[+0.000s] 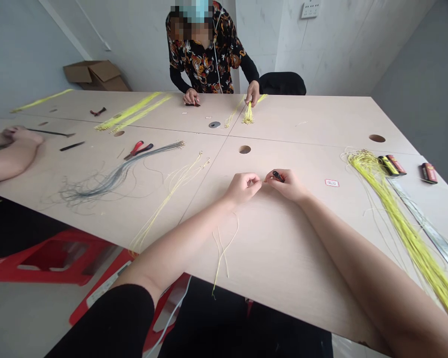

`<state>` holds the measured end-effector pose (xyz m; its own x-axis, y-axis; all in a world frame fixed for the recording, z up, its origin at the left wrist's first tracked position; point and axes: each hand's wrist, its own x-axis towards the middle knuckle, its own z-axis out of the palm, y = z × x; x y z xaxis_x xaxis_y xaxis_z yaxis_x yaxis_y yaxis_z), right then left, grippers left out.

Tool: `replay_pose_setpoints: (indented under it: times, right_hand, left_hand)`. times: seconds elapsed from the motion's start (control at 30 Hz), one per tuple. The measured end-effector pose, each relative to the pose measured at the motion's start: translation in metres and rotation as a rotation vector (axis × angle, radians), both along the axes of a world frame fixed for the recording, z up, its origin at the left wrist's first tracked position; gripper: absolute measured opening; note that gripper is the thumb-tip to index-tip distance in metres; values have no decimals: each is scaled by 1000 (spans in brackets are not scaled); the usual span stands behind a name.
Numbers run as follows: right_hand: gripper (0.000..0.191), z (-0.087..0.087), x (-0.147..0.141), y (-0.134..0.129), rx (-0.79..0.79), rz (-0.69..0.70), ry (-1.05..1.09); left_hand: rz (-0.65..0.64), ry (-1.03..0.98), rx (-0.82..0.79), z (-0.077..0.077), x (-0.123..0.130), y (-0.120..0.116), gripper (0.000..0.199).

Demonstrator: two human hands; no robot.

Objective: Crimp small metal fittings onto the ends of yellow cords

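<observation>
Thin, pale-yellow cords [221, 256] curve loosely beside the left forearm, one end past the table's [276, 243] edge. The left hand's [244, 188] thumb and forefinger pinch something tiny, indistinct; the right hand [288, 185] grips a slim black tool [278, 176].

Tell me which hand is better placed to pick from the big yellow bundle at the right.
Probably the right hand: it is nearer the yellow bundle, while the left hand sits farther across. The right does hold a small black object, which may need setting down first.
</observation>
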<state>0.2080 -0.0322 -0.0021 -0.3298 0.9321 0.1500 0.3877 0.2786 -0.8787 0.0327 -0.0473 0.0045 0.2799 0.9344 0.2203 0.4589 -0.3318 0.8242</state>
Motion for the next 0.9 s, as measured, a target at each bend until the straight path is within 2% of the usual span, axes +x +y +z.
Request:
replay_pose_setpoints:
  times: [0.37, 0.9]
  right_hand:
    - [21, 4, 0, -5, -54, 0, 29]
    - [13, 1, -1, -2, -10, 39, 57]
  left_hand:
    - [0, -31, 3, -3, -1, 2, 21]
    - [-15, 27, 14, -3, 1, 1, 21]
